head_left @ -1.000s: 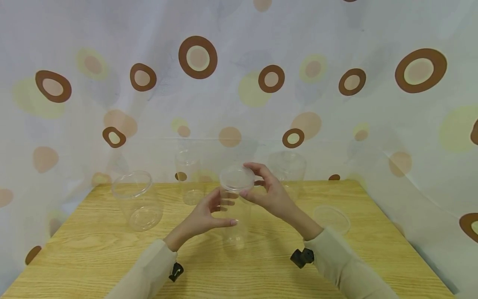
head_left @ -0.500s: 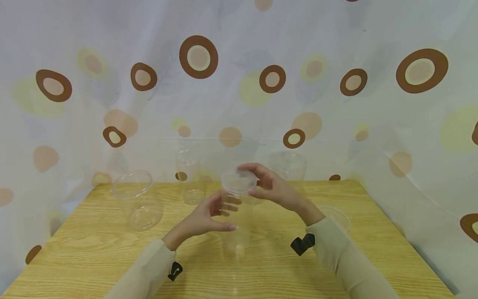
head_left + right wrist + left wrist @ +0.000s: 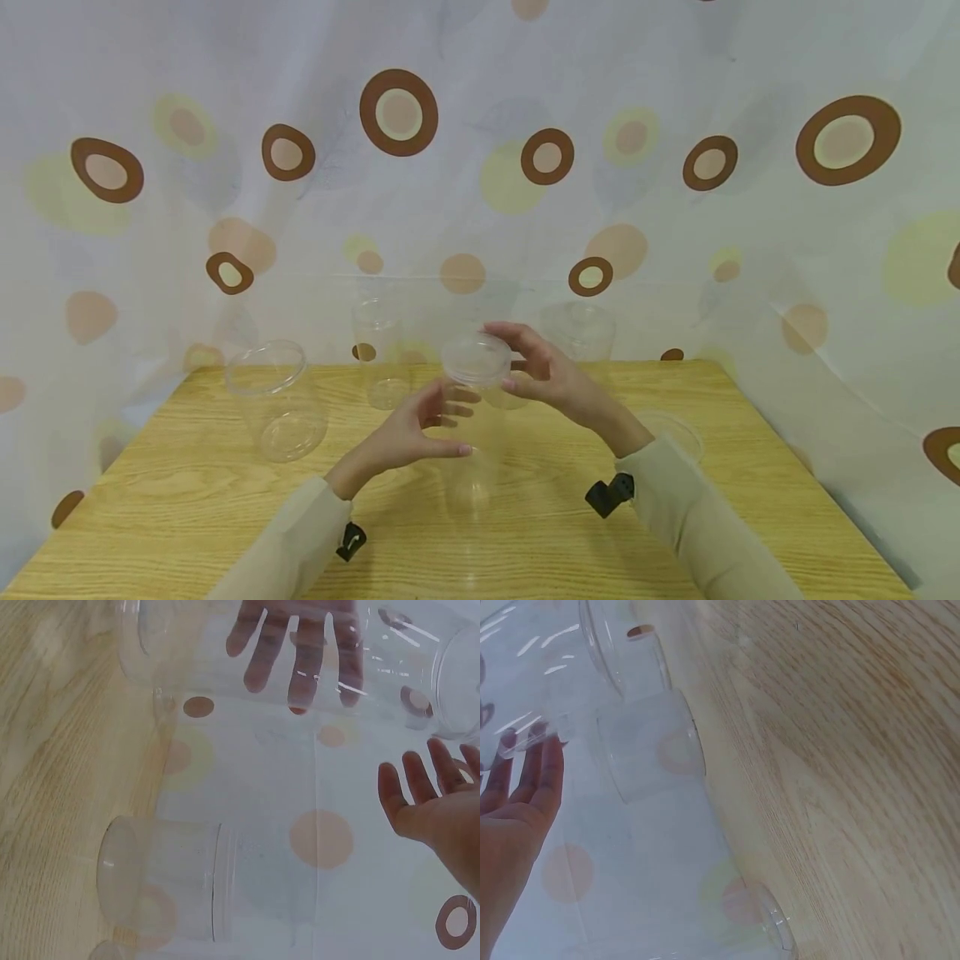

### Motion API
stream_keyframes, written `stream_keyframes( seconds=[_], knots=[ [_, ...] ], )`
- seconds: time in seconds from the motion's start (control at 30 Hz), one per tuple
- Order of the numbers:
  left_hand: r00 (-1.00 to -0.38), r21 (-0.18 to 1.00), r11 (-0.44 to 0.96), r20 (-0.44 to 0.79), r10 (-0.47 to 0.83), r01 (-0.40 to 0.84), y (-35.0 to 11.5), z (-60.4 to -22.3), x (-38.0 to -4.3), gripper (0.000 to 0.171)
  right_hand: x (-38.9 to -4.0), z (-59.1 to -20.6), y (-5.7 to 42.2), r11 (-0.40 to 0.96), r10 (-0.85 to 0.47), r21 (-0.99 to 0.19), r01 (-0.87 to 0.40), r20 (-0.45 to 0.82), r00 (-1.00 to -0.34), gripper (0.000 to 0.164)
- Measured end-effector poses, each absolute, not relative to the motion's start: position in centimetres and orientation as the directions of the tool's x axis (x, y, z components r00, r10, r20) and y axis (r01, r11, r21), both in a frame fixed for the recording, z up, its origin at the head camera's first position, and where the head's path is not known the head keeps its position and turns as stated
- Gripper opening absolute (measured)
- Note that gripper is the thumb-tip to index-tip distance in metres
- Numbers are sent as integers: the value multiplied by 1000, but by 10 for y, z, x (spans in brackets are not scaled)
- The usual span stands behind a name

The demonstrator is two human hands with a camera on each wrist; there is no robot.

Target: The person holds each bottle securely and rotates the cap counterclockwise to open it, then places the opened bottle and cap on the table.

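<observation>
While the half-curled left hand (image 3: 397, 435) grips the clear jar (image 3: 474, 475), the right hand (image 3: 553, 379), also half curled, holds its lid (image 3: 476, 358), now slightly higher than before.

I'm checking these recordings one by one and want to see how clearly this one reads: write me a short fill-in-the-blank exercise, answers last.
1. Of the right hand at the lid and the left hand around the clear jar, the lower one is the ____ hand.
2. A loose clear disc lies on the table beside the ____ sleeve.
3. The tabletop shows the grain of ____.
4. The dark rings on the backdrop are ____ in colour.

Missing words: left; right; wood; brown.
</observation>
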State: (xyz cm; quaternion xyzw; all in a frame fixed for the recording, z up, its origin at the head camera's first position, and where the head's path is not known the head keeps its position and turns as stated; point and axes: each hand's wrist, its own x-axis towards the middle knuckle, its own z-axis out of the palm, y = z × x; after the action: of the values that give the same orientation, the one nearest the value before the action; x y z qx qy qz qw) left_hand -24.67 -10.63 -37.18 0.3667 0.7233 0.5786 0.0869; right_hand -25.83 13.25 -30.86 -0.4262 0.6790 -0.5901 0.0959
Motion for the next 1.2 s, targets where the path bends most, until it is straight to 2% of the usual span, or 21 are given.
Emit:
stream_keyframes(
  seconds=[0.17,0.33,0.57,0.7,0.93,1.07,1.2],
  knots=[
    [-742,899,69,311,593,432,-105,-361,-238,80,-250,-310,125,-12,-582,-842,-539,445,-681,66],
    [-753,893,74,328,570,445,-103,-359,-236,76,-244,-313,117,92,-487,-796,-598,488,-724,64],
    [-757,889,92,323,568,449,-101,-360,-236,79,-240,-315,110,209,-422,-772,-600,482,-768,65],
    [-741,891,73,325,588,449,-102,-370,-244,80,-243,-312,112,140,-484,-793,-593,468,-740,63],
    [-684,892,36,319,655,450,-106,-377,-249,78,-255,-310,124,-70,-667,-872,-485,402,-626,64],
    [-661,896,24,309,684,444,-106,-376,-249,78,-259,-309,127,-152,-706,-898,-413,391,-590,66],
    [-649,894,22,308,696,448,-106,-377,-249,73,-260,-308,126,-216,-700,-885,-413,435,-566,67]
  ],
)
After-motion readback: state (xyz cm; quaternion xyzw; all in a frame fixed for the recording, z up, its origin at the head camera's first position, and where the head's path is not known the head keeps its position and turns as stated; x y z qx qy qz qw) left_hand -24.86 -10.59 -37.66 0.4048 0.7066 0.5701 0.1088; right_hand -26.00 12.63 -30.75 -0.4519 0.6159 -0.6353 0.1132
